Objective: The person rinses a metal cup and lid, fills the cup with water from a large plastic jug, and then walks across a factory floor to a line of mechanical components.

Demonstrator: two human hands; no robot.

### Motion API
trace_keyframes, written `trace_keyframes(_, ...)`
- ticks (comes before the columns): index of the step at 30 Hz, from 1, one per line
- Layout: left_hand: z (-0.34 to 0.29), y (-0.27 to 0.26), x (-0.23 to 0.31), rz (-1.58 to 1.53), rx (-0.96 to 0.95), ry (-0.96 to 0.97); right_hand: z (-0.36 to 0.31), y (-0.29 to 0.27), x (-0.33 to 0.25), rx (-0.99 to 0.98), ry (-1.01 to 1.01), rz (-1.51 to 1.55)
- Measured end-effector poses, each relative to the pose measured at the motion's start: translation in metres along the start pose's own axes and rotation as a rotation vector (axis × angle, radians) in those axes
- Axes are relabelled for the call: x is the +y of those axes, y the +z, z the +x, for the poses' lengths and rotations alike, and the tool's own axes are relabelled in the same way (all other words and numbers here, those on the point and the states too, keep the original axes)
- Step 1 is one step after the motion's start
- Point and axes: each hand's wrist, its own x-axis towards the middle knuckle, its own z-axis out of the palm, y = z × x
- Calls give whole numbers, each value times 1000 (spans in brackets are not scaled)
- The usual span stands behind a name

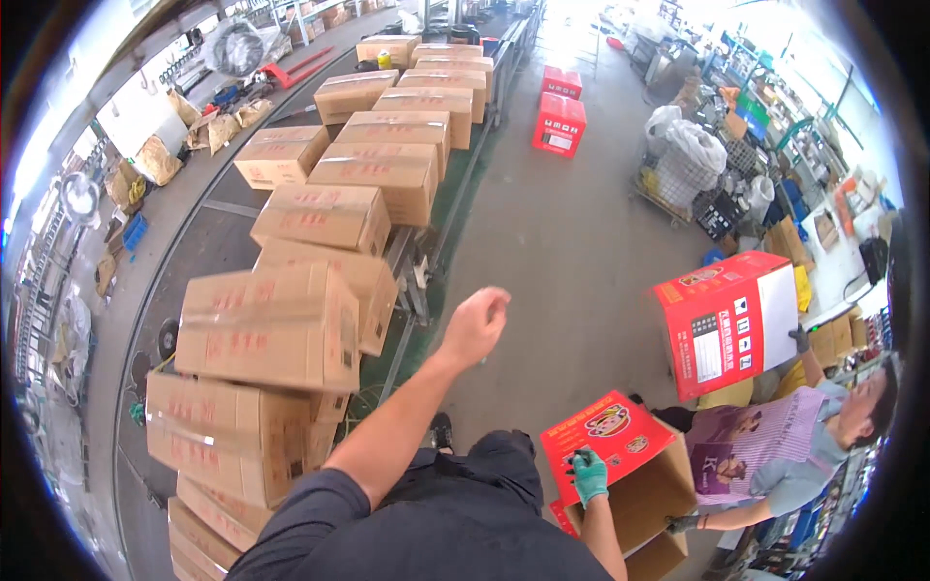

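Observation:
My bare left hand is out in front of me over the grey floor, fingers curled in and nothing visible in them. On my right side, my right hand wears a green glove and is closed at the printed panel of an open red carton; the fingertips are partly hidden. This carton is tilted, with its brown inside showing. A co-worker's gloved hand touches its lower right edge. With the other gloved hand, the co-worker holds up a second red carton with a white panel.
Several taped brown cartons line the conveyor on my left. Two red cartons stand on the floor ahead. A wire cage cart with plastic bags is at the far right. The co-worker stands close on my right.

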Motion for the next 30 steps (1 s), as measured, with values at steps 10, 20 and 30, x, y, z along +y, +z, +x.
trace_keyframes(10, 325, -68, -63, 611, 26, -53, 208, 37, -183, 24, -96, 146)
trace_keyframes(20, 371, -184, -176, 902, -172, -285, 451, 69, -557, -120, -405, -91)
trace_keyframes(30, 403, -170, -164, 766, -143, -559, 627, 195, -886, -202, -758, -137)
